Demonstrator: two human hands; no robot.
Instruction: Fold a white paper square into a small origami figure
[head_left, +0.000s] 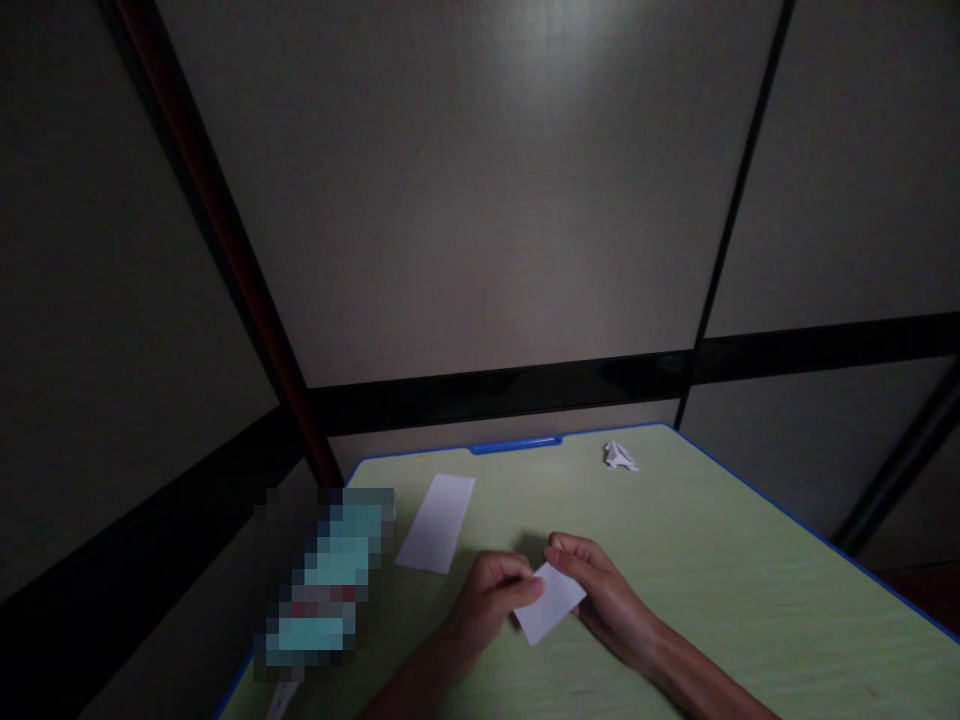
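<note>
A small white piece of paper (551, 606) is held between both hands, just above the green table. My left hand (496, 592) pinches its left edge, thumb on top and fingers curled beneath. At the upper right edge, my right hand (592, 580) grips it with the thumb on top, the fingers bent under and partly hidden. The paper looks folded, but its layers cannot be made out. Farther off to the left lies a flat white rectangular sheet of paper (437, 522), apart from both hands.
On the green tabletop (720, 560) with its blue edge, a small folded white paper figure (619, 456) sits at the far right. A blue strip (516, 445) runs along the back edge. At the left is a pixelated teal object (341, 560). Large panels (495, 220) stand behind the table.
</note>
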